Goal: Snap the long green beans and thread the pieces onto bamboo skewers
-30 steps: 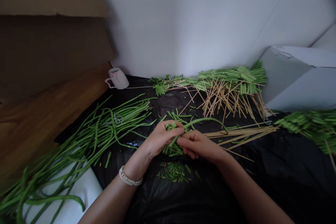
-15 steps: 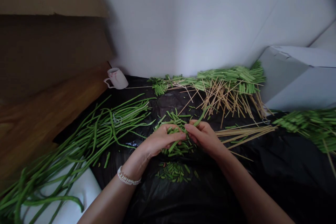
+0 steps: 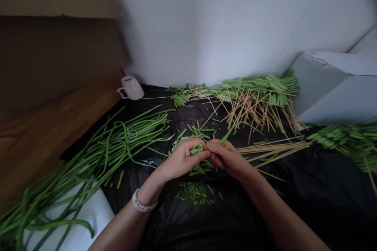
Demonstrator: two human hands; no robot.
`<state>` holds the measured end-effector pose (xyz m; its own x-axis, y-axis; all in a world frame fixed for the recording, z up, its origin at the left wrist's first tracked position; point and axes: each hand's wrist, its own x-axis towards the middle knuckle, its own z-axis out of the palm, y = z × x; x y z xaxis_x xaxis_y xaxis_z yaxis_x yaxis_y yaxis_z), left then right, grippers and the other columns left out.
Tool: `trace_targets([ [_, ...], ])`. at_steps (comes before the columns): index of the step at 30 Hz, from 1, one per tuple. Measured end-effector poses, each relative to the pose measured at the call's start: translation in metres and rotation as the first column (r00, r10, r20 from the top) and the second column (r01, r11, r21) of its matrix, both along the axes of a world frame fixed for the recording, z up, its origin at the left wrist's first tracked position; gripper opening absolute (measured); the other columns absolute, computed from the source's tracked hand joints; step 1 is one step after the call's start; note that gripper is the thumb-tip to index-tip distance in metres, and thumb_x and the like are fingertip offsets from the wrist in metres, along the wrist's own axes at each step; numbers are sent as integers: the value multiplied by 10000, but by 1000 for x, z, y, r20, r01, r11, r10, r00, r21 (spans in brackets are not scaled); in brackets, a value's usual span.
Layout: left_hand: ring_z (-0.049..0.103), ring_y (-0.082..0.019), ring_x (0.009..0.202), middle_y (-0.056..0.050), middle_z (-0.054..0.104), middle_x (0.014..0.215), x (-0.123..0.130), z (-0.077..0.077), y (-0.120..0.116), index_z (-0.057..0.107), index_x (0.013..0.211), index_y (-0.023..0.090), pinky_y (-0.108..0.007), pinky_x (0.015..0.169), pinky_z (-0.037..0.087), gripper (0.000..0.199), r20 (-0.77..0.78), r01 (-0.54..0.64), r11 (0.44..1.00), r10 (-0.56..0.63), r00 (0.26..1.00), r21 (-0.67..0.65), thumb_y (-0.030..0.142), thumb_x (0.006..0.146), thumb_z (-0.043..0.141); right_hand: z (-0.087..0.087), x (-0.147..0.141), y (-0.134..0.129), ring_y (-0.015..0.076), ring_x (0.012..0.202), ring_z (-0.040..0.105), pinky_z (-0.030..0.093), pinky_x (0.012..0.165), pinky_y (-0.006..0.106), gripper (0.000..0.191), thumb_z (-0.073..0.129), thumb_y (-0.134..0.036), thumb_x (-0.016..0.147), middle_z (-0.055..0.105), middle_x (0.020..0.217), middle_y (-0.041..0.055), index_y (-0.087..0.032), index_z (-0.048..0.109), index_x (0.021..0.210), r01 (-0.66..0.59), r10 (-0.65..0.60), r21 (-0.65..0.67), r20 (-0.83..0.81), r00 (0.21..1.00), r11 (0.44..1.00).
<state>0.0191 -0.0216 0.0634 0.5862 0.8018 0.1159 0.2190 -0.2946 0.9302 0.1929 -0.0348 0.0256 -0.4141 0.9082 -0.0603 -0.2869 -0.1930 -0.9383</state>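
Observation:
Near the middle, my left hand (image 3: 188, 156) is closed around several short green bean pieces (image 3: 196, 149). Touching its fingertips, my right hand (image 3: 228, 157) pinches a long green bean (image 3: 229, 133), whose free end curves up and to the right. Under and behind both hands lies a heap of cut bean pieces (image 3: 196, 129). A smaller pile of short bits (image 3: 196, 194) lies closer to me on the black plastic sheet (image 3: 176, 227).
Long beans (image 3: 94, 157) spread over the left side and a white surface (image 3: 97, 211). Skewered beans (image 3: 259, 84) line the wall. Bare sticks (image 3: 277, 148) and more bean pieces (image 3: 350, 139) lie right. A mug (image 3: 132, 88) and grey box (image 3: 326, 86) stand behind.
The long bean's free end now extends farther right in a curve. Both hands have shifted slightly, still meeting at the fingertips.

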Motion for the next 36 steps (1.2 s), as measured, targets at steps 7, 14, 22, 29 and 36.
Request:
trace_targets([
  [7,500,-91,596,-18,623,749,12,-11,-7,658,830,146,-205,567,400,233,240,-58,961,125,963,-269,378,825,674,1,-8,1,48,326,219,175,373,206,372,617,-436,819,337,367,-101,-201,474,569,-22,-43,-198,-321,946,980],
  [14,334,-25,456,56,398,587,4,-12,8,524,727,138,-100,367,224,202,638,281,630,457,620,-724,255,819,660,4,-9,-7,56,377,303,213,403,207,416,556,-408,904,378,400,-74,-183,491,561,-37,31,-27,-194,980,999],
  [22,287,-19,383,70,422,522,3,-14,8,628,884,117,-133,367,223,151,512,194,618,391,765,-762,231,787,646,6,-7,-11,44,357,394,266,360,173,395,582,-454,890,507,449,-54,-162,591,625,-315,314,-11,110,943,949],
  [29,401,-54,445,31,548,528,7,-12,2,657,792,116,-186,427,277,305,141,-62,842,162,977,-537,346,667,813,-3,-12,-12,50,374,436,320,367,159,406,590,-480,882,500,454,-63,-171,590,619,-421,409,-23,295,864,907],
  [36,321,-37,413,49,499,517,-2,-9,8,665,784,124,-197,409,194,306,186,-32,802,177,966,-597,411,726,755,4,-2,-5,54,367,368,258,384,189,550,505,-610,885,449,409,-59,-173,575,559,-369,333,28,368,868,929],
])
